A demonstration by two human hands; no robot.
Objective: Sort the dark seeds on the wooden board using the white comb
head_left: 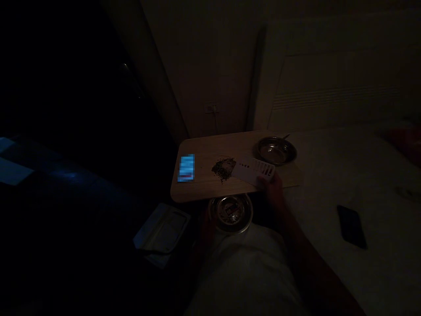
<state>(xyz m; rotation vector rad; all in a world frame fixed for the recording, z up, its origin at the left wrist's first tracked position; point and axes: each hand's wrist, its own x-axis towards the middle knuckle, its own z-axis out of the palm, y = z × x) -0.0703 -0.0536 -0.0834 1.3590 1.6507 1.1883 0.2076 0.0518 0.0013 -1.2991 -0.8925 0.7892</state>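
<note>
My right hand (271, 184) is closed around the slotted end of a white flat plastic piece (248, 170). The far end of this piece touches a pile of small dark bits (222, 169) on a light wooden board or tabletop (197, 191). Just below the near edge, a round metal bowl (248, 221) has some small pieces inside, too dim to name. My left hand (208, 221) is at the left side of that bowl, seemingly gripping its rim, though it is very dark there. A second metal bowl (278, 151) rests on the wooden top at the back right, with a handle sticking out.
A lit screen (186, 168) lies at the left of the wooden top. A dark phone (351, 226) rests on the pale bed (319, 210) to the right. Down on the left is a pale box-like object (162, 230). A wall socket (211, 108) with a plug is behind.
</note>
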